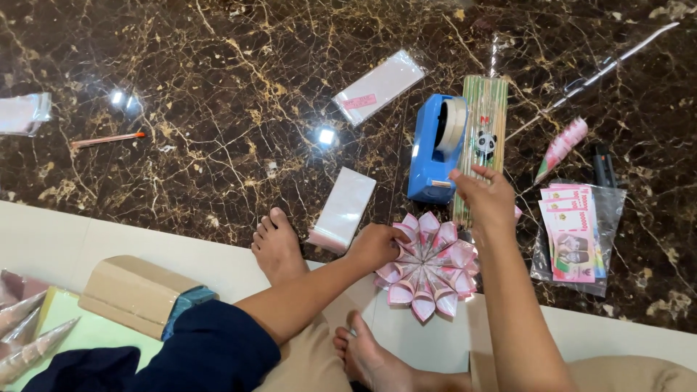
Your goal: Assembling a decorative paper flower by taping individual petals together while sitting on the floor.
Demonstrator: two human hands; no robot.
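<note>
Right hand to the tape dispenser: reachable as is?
Probably yes. The right hand hovers right beside the blue tape dispenser, over the skewer pack, with nothing between them.

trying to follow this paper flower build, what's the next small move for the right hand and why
Probably pull a short strip off the blue tape dispenser. The right hand is already at its front edge, while the left hand pins the pink cone flower flat on the floor.
</note>
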